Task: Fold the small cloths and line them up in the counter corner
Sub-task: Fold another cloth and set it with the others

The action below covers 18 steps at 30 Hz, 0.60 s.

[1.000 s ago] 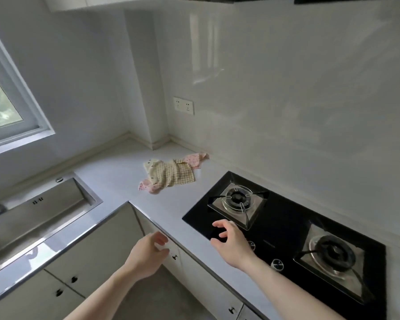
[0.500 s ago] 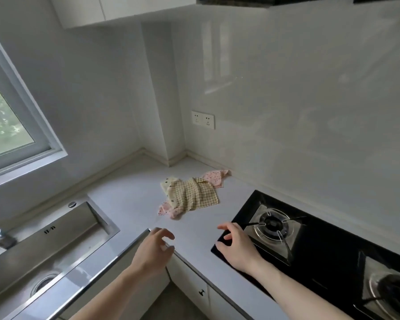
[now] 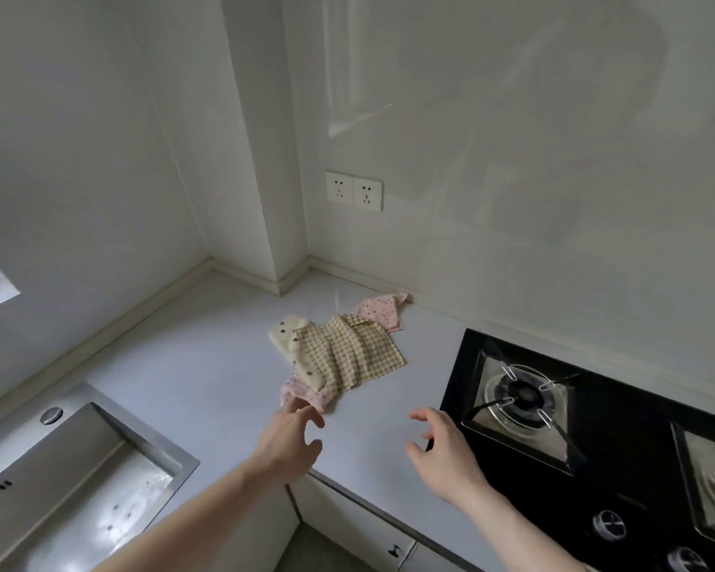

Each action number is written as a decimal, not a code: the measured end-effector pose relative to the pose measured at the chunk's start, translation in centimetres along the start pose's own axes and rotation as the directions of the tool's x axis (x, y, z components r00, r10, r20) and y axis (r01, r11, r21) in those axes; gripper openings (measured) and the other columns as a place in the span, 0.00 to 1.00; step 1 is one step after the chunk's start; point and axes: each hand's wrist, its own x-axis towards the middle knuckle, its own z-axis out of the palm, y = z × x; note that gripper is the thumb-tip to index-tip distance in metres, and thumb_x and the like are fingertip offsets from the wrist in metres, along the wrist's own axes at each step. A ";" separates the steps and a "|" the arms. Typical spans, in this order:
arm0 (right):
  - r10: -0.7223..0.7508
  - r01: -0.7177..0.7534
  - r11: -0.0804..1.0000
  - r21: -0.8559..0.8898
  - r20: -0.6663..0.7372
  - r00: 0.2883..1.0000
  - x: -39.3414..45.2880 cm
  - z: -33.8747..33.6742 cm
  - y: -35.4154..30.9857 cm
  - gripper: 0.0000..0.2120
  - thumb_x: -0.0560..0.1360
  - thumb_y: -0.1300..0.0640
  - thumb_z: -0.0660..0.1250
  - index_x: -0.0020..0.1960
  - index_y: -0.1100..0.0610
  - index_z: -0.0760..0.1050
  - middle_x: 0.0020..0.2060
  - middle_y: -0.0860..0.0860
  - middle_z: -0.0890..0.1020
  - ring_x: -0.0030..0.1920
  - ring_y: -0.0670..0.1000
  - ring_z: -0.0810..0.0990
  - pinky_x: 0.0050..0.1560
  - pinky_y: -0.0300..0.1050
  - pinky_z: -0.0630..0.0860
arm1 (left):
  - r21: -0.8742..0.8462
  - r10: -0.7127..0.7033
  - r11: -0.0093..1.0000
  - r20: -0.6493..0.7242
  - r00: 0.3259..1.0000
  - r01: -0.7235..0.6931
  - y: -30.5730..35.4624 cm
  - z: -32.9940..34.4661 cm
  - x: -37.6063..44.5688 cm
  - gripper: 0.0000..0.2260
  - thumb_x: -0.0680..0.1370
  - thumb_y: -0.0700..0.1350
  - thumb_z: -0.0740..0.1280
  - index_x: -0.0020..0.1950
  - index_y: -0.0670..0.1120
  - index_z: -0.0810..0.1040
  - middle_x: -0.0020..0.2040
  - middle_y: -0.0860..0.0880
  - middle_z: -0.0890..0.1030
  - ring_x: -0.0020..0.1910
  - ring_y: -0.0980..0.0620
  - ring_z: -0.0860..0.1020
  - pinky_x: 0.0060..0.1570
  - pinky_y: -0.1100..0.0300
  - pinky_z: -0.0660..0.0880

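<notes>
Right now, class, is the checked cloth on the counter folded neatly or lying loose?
Lying loose. The checked cloth is spread and rumpled on top of a pile with a cream cloth and pink cloths, its edges uneven.

Dim daylight from the left, glare on glossy wall (image 3: 512,117), wide-angle edge distortion

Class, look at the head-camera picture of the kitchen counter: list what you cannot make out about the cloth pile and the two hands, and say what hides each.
- Cloth count: the checked cloth overlaps the cream dotted cloth and pink pieces, so their number is unclear.
- Contact: whether the left hand touches the pink edge; its own fingers cover that edge.
- The right hand hides its palm.
- The sink is cut off by the picture's left edge.
</notes>
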 end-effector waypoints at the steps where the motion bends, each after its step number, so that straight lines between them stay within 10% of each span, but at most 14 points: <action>1: 0.007 -0.007 1.000 -0.021 -0.002 1.000 0.4 0.4 0.2 0.18 0.79 0.55 0.68 0.67 0.45 0.70 0.63 0.40 0.71 0.61 0.43 0.73 0.56 0.35 0.71 | 0.010 0.017 1.000 0.002 1.000 -0.017 -0.2 0.3 0.9 0.13 0.76 0.49 0.68 0.61 0.56 0.77 0.70 0.54 0.69 0.67 0.49 0.72 0.66 0.55 0.71; 13: -0.168 0.178 0.912 -0.370 0.058 0.984 10.6 7.3 8.6 0.24 0.80 0.49 0.64 0.75 0.45 0.65 0.74 0.39 0.62 0.75 0.42 0.60 0.75 0.35 0.57 | 0.151 0.245 0.963 -0.155 0.957 -0.222 -3.9 9.7 12.7 0.18 0.74 0.54 0.65 0.64 0.57 0.76 0.77 0.55 0.64 0.77 0.49 0.61 0.75 0.53 0.58; 18: -0.251 0.212 0.815 -0.539 0.000 0.968 12.7 11.0 13.6 0.34 0.75 0.34 0.44 0.79 0.41 0.59 0.79 0.39 0.57 0.79 0.43 0.53 0.79 0.42 0.51 | 0.236 0.310 0.941 -0.308 0.900 -0.244 -5.5 14.5 15.3 0.28 0.74 0.61 0.57 0.74 0.56 0.70 0.79 0.55 0.63 0.78 0.49 0.60 0.79 0.50 0.52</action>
